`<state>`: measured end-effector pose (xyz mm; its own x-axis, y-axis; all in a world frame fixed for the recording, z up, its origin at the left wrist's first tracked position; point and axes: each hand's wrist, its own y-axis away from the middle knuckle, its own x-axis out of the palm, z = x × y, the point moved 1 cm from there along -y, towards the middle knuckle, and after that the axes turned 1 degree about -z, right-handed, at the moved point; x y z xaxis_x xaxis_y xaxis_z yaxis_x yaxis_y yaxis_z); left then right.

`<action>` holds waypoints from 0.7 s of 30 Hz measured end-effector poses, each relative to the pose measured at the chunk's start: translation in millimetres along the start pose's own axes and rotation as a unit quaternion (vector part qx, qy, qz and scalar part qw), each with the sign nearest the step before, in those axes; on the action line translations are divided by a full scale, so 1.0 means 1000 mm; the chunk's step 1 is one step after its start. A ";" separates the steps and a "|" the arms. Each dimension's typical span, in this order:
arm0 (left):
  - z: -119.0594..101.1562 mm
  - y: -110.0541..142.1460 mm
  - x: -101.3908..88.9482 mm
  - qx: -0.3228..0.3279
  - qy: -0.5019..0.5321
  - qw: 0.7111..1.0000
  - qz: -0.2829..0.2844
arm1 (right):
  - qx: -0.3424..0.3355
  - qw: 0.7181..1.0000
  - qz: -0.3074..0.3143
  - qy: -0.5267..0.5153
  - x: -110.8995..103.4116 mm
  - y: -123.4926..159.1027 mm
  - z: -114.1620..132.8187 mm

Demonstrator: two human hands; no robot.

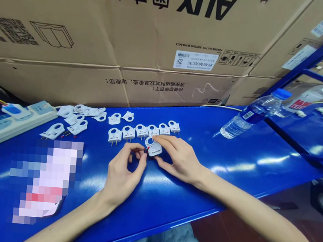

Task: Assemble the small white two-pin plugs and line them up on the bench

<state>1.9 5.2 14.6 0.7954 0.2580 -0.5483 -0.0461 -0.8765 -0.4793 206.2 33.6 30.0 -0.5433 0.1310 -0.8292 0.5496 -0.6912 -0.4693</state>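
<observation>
A white plug with a ring-shaped handle (155, 149) is gripped in my right hand (182, 159), fingers on its ring and thumb at its lower edge. My left hand (125, 170) is closed in a pinch at the plug's left side. Between its fingertips is a small dark part with a red tip (146, 150), too small to name surely. Just beyond my hands stands a row of several similar white plugs (128, 133), their metal prongs toward me. Two loose white ring-handled pieces (114, 119) lie behind the row's left end.
On the left, a pile of white plug pieces (77, 120) lies beside a power strip (39, 113). A blurred-out flat item (53, 176) is nearer me. A water bottle (248, 114) leans by the blue metal frame (290, 77). A large cardboard box (146, 34) walls the blue table's back.
</observation>
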 end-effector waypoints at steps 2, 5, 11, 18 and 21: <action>0.000 0.000 0.000 0.005 0.000 1.000 0.001 | -0.005 1.000 0.002 0.003 -0.001 -0.001 0.001; -0.001 0.000 0.000 0.014 -0.002 1.000 0.004 | -0.014 1.000 -0.001 0.008 -0.003 -0.001 0.001; 0.000 0.000 0.001 0.027 -0.002 1.000 0.001 | -0.015 1.000 0.020 0.011 -0.004 -0.001 0.001; 0.000 0.001 0.001 0.044 -0.004 0.999 -0.002 | -0.038 0.999 0.009 0.013 -0.005 -0.001 0.003; -0.002 0.001 0.000 0.065 -0.021 0.998 -0.010 | -0.036 0.999 0.020 0.015 -0.004 0.000 0.004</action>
<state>2.7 3.8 15.8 0.7710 0.2947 -0.5646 -0.1105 -0.8112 -0.5743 206.1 30.6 35.0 -0.5011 0.1259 -0.8562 0.6160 -0.6430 -0.4551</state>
